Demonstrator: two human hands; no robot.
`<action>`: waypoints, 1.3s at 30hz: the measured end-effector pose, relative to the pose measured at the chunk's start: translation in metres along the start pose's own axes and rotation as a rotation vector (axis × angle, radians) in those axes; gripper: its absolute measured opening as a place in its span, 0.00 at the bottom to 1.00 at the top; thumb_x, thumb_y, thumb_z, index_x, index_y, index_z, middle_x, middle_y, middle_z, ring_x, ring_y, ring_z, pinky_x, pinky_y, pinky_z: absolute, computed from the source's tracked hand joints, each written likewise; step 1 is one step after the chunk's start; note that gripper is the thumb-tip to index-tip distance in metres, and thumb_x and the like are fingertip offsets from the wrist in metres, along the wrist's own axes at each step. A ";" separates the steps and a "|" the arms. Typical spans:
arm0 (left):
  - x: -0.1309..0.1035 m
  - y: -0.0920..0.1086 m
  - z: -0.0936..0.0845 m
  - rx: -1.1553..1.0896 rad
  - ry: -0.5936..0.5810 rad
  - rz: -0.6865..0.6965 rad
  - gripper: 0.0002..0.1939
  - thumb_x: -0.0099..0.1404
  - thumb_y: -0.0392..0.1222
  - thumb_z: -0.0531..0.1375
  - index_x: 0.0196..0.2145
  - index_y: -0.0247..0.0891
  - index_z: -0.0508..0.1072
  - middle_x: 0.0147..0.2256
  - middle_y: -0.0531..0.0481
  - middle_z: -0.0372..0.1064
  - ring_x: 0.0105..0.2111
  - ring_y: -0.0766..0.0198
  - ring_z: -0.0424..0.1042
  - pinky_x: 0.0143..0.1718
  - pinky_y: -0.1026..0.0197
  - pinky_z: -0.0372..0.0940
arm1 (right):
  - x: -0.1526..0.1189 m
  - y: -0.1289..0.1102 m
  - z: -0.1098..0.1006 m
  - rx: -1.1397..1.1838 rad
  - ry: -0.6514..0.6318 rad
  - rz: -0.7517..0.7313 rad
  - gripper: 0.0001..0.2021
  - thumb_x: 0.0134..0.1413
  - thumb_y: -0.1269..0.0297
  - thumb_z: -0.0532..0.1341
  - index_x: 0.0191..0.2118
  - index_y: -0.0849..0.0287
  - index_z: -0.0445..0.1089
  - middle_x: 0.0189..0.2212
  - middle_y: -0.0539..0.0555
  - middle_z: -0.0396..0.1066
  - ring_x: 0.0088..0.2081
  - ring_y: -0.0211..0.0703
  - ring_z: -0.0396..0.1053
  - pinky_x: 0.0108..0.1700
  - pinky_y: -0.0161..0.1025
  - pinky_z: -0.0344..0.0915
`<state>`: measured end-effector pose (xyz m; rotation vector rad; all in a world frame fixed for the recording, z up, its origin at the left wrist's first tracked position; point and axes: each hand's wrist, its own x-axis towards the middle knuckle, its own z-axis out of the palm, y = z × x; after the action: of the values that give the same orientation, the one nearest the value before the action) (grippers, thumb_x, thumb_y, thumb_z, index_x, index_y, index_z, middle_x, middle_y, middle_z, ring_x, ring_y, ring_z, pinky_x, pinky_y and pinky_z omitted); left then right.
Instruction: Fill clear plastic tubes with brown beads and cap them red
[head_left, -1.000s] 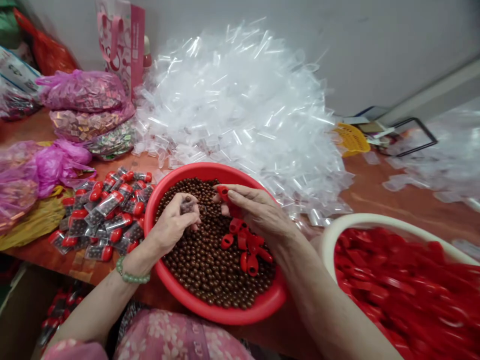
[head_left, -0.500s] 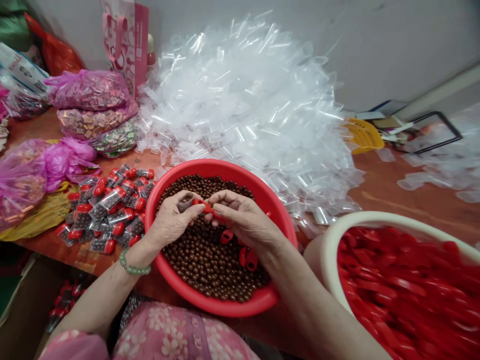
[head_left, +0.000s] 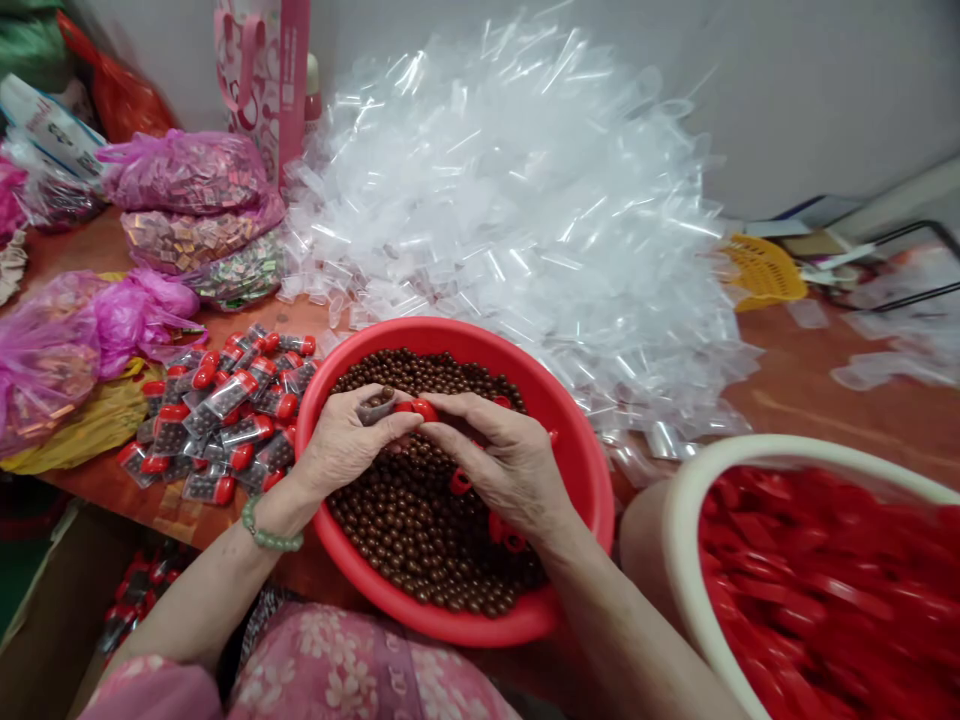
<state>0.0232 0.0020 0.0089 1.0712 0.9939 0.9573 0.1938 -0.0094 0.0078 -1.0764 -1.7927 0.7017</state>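
Over a red basin [head_left: 596, 500] of small brown balls [head_left: 427, 540], my two hands meet near the far side. My left hand [head_left: 349, 440] is closed round a small clear tube [head_left: 375, 408], with a few brown balls showing at its end. Between thumb and fingers, my right hand [head_left: 510, 460] pinches a red cap [head_left: 424, 409] at the tube's other end. Loose red caps [head_left: 508, 532] lie on the balls beneath my right hand. Left of the basin is a heap of filled tubes with red caps [head_left: 232, 400].
A large pile of clear empty tubes [head_left: 510, 200] stands behind the basin. To the right is a cream tub [head_left: 679, 530] of red caps. Pink bags [head_left: 187, 170] sit at the left, a yellow basket [head_left: 765, 270] at the back right. An open box [head_left: 60, 600] stands lower left.
My right hand's fingers have straightened and now pinch the red cap from the right. The view has shifted, so the basin and cream tub appear further right.
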 end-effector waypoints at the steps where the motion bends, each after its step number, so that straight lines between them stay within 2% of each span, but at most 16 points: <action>1: 0.000 0.000 -0.001 -0.030 -0.014 -0.014 0.16 0.55 0.46 0.66 0.36 0.31 0.73 0.25 0.54 0.69 0.24 0.72 0.67 0.28 0.67 0.63 | 0.000 -0.001 0.000 -0.026 -0.013 -0.020 0.12 0.55 0.72 0.64 0.45 0.55 0.74 0.39 0.52 0.79 0.38 0.39 0.76 0.42 0.36 0.73; 3: 0.000 -0.001 -0.002 -0.066 -0.039 -0.026 0.17 0.55 0.47 0.67 0.37 0.31 0.74 0.26 0.53 0.70 0.25 0.71 0.68 0.30 0.67 0.64 | 0.000 -0.002 0.001 -0.074 -0.034 -0.058 0.13 0.56 0.72 0.62 0.47 0.56 0.74 0.40 0.54 0.79 0.39 0.40 0.76 0.43 0.36 0.73; 8: 0.000 -0.001 -0.005 -0.113 -0.062 -0.057 0.17 0.52 0.47 0.70 0.33 0.30 0.75 0.26 0.53 0.69 0.25 0.73 0.67 0.30 0.68 0.63 | 0.001 -0.004 0.004 -0.160 -0.057 -0.143 0.13 0.59 0.71 0.59 0.48 0.57 0.73 0.40 0.57 0.78 0.40 0.42 0.76 0.43 0.39 0.73; 11: 0.000 -0.001 -0.008 -0.209 -0.147 -0.097 0.23 0.52 0.47 0.70 0.42 0.31 0.75 0.27 0.51 0.71 0.26 0.70 0.70 0.30 0.67 0.64 | 0.003 -0.002 0.000 -0.067 -0.021 0.004 0.13 0.59 0.68 0.59 0.49 0.56 0.73 0.41 0.55 0.78 0.41 0.42 0.76 0.44 0.40 0.73; 14: 0.000 0.000 -0.009 -0.266 -0.141 -0.075 0.28 0.53 0.49 0.69 0.49 0.34 0.73 0.29 0.52 0.72 0.25 0.71 0.70 0.29 0.66 0.64 | 0.006 -0.001 -0.006 0.150 0.045 0.208 0.13 0.58 0.62 0.61 0.49 0.52 0.72 0.41 0.52 0.77 0.37 0.40 0.76 0.41 0.39 0.74; 18: 0.000 0.000 -0.007 -0.029 -0.226 -0.131 0.20 0.55 0.48 0.67 0.41 0.32 0.75 0.23 0.55 0.68 0.21 0.73 0.66 0.26 0.67 0.61 | 0.010 -0.005 -0.007 0.334 0.094 0.283 0.12 0.56 0.60 0.63 0.46 0.49 0.74 0.39 0.50 0.76 0.38 0.40 0.76 0.44 0.40 0.74; 23: 0.003 -0.002 -0.004 0.087 -0.263 -0.181 0.14 0.56 0.45 0.66 0.36 0.32 0.73 0.23 0.56 0.66 0.21 0.72 0.65 0.24 0.67 0.59 | 0.014 -0.010 -0.002 0.309 0.062 0.289 0.11 0.55 0.58 0.64 0.45 0.51 0.75 0.40 0.51 0.77 0.41 0.42 0.76 0.47 0.42 0.73; 26: 0.002 0.000 -0.005 0.018 -0.349 -0.222 0.12 0.54 0.42 0.67 0.33 0.33 0.73 0.24 0.55 0.66 0.22 0.72 0.64 0.26 0.66 0.60 | 0.013 -0.009 -0.002 0.320 0.065 0.288 0.11 0.55 0.59 0.65 0.45 0.50 0.75 0.40 0.51 0.77 0.42 0.42 0.75 0.48 0.41 0.72; 31: -0.002 0.003 -0.009 -0.141 -0.390 -0.188 0.12 0.53 0.41 0.68 0.33 0.33 0.74 0.28 0.54 0.68 0.27 0.72 0.65 0.32 0.66 0.62 | 0.011 -0.013 -0.004 0.333 0.088 0.280 0.10 0.56 0.60 0.64 0.45 0.49 0.75 0.41 0.51 0.77 0.42 0.42 0.75 0.47 0.42 0.72; 39: -0.001 -0.004 -0.010 -0.349 -0.450 -0.210 0.15 0.47 0.41 0.72 0.29 0.32 0.73 0.24 0.54 0.67 0.25 0.72 0.65 0.28 0.66 0.62 | 0.017 -0.026 0.006 0.152 -0.052 0.130 0.09 0.58 0.63 0.61 0.44 0.53 0.74 0.40 0.52 0.77 0.40 0.43 0.75 0.46 0.43 0.71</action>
<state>0.0136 0.0026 0.0030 0.8188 0.5301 0.6468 0.1750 -0.0059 0.0333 -1.0874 -1.6936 0.9373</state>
